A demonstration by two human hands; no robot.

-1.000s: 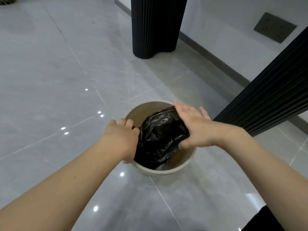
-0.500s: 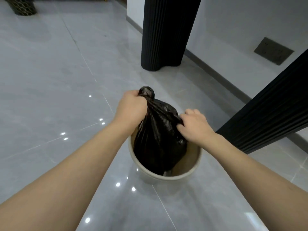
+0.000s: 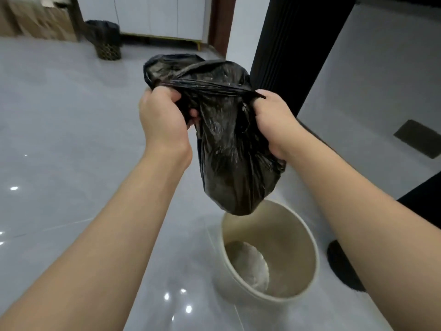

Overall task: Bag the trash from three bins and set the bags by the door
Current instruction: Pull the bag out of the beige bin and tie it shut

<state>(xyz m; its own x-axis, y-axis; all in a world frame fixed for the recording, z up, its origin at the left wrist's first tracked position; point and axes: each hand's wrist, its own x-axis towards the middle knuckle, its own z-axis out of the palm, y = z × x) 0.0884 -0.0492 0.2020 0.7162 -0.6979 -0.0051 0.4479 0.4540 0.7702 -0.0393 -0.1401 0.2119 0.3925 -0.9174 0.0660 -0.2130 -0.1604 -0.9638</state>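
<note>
both hands [image 3: 164, 120] [image 3: 274, 123] grip black bag [image 3: 229, 149] — above beige bin [image 3: 307, 237].

You stand in a home interior, likely a living or dining area: polished grey floor tiles [image 3: 59, 130], white cabinet doors [image 3: 162, 15] on slim legs, a wooden door frame [image 3: 220, 22], a fluted black pedestal [image 3: 296, 44], a wall socket plate [image 3: 417, 138], and a lined patterned wastebasket [image 3: 106, 41].

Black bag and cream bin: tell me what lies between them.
Nothing. In the head view the black bag, gripped by the left hand and right hand, hangs just above the cream bin, with only air between.
</note>
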